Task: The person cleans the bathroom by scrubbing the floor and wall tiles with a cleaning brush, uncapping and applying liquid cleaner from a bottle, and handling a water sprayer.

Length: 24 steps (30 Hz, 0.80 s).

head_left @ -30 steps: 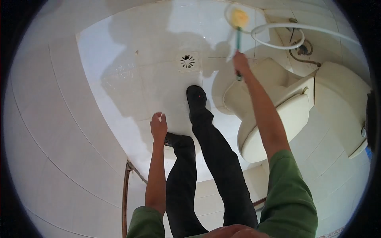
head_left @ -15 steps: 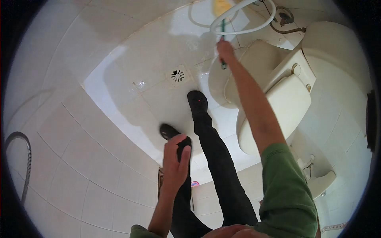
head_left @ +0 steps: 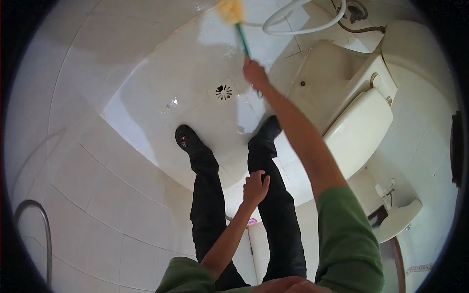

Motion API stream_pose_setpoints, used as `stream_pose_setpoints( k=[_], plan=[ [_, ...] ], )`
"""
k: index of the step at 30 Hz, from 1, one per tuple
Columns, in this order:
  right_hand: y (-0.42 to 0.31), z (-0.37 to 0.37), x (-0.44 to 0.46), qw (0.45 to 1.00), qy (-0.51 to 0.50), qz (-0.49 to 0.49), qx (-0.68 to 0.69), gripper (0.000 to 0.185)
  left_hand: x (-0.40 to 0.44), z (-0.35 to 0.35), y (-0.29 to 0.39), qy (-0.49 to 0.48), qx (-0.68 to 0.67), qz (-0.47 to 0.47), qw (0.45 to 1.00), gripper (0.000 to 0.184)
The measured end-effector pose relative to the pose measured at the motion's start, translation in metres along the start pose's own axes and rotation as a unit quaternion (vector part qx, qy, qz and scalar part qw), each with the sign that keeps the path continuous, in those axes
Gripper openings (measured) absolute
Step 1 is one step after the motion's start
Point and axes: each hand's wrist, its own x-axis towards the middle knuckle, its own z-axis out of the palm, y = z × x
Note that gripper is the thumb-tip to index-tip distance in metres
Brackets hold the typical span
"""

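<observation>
My right hand [head_left: 256, 75] is wrapped round the green handle of a cleaning brush [head_left: 242, 39]. The brush's yellow head [head_left: 231, 11] is blurred at the top edge of view, near where the tiled floor meets the wall. My left hand [head_left: 256, 189] hangs in front of my right thigh, loosely curled with the thumb apart, and holds nothing. Below my right hand, a round slotted floor drain [head_left: 223, 92] is set in the wet white floor [head_left: 195, 63].
A cream toilet [head_left: 364, 132] stands close on the right, under my right forearm. A white hose [head_left: 293, 14] loops near the brush. A washbasin [head_left: 403, 219] is at lower right. At far left hangs a metal shower hose [head_left: 39, 215]. Tiled wall [head_left: 107, 195] rises on the left.
My right hand has swung the brush left, away from the toilet. My left hand has moved right and up, its fingers more curled. My feet have shifted; the left one is further forward.
</observation>
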Motion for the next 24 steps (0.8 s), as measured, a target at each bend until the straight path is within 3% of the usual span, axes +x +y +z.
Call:
stream_pose_setpoints(
  k=[4,5,7,8,10,11,13,16,17,18,19,20,21,23,24],
  plan=[
    [0.011,-0.011,0.047,0.996,0.042,0.034,0.076,0.070,0.003,-0.009,0.007,0.021,-0.053,0.147,0.988,0.033],
    [0.011,-0.029,0.085,0.987,0.072,0.048,0.136,0.066,0.004,-0.016,0.011,0.040,-0.062,0.163,0.984,0.033],
    [-0.007,-0.090,0.072,0.971,0.062,0.072,0.217,0.057,0.003,-0.027,0.010,0.044,-0.043,0.147,0.987,0.033],
    [0.002,-0.079,0.077,0.967,0.086,0.077,0.226,0.061,0.006,-0.033,0.012,0.048,-0.037,0.141,0.988,0.034],
    [0.043,-0.031,0.029,0.991,0.044,0.017,0.123,0.065,0.008,-0.044,0.017,0.061,-0.020,0.143,0.988,0.034],
    [0.061,0.018,0.000,0.981,0.101,0.126,0.108,0.064,0.010,-0.045,0.012,0.061,-0.021,0.145,0.987,0.034],
    [0.085,0.040,-0.082,0.989,-0.024,0.124,0.077,0.072,0.015,-0.045,0.018,0.058,-0.024,0.151,0.987,0.033],
    [0.119,0.049,-0.004,0.985,0.140,0.086,0.049,0.075,0.019,-0.048,0.018,0.057,-0.026,0.147,0.987,0.033],
    [0.092,-0.001,0.025,0.983,0.132,0.070,0.105,0.077,0.019,-0.044,0.015,0.058,-0.032,0.150,0.986,0.033],
    [0.072,-0.047,0.060,0.980,0.057,0.081,0.174,0.075,0.018,-0.039,0.012,0.058,-0.039,0.150,0.986,0.033],
    [0.061,-0.072,0.093,0.987,0.089,-0.002,0.131,0.069,0.016,-0.036,0.008,0.048,-0.025,0.149,0.987,0.033],
    [0.041,-0.088,0.101,0.982,0.052,0.052,0.174,0.063,0.014,-0.034,0.005,0.039,-0.009,0.146,0.988,0.032],
    [0.021,-0.085,0.090,0.986,0.065,0.073,0.137,0.052,0.015,-0.035,0.005,0.035,0.006,0.145,0.989,0.032],
    [0.056,-0.004,0.059,0.996,0.038,-0.077,-0.018,0.039,0.016,-0.038,0.011,0.036,0.019,0.138,0.990,0.032],
    [0.052,0.013,-0.002,0.999,0.022,-0.034,0.025,0.045,0.018,-0.041,0.014,0.036,0.028,0.140,0.989,0.032]
  ],
)
